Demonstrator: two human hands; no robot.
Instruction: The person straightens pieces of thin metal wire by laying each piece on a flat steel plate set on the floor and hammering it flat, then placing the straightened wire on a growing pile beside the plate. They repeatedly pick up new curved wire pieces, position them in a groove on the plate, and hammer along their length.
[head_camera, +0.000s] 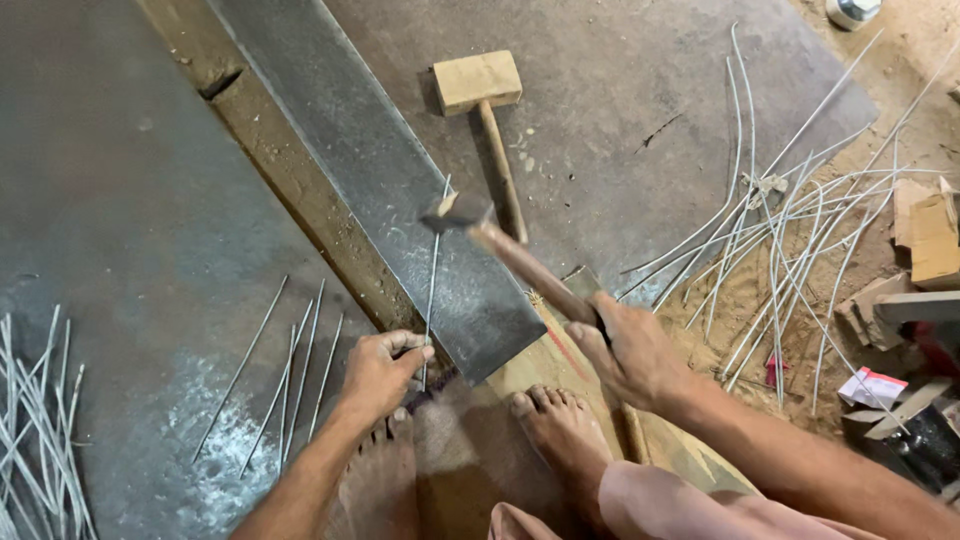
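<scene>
Between your two hands lies a long dark steel bar (400, 200), and on it rests the thin metal rod (433, 270) you are working. Your left hand (380, 372) is closed around the near end of that rod, fingers pinched tight, holding it flat against the bar just beyond your left foot (385, 480). Your right hand (632, 352) is wrapped firmly about the wooden handle of a hammer (505, 250) — its dark head hangs over the far end of the rod; whether it touches, you cannot tell from this blurred view.

Beyond the hammer head, further from you, a wooden mallet (480, 95) lies idle on the floor, its handle pointing back toward your right hand. Left of your left hand, several straight rods (290, 370) lie side by side on a grey steel sheet (130, 220), and a bigger bundle (35, 430) sits further left at the edge. Right of your right hand sprawls a loose tangle of bent wires (790, 230) on the sandy ground — wood scraps (930, 235) just past them. Your right foot (560, 430) rests under your right hand.
</scene>
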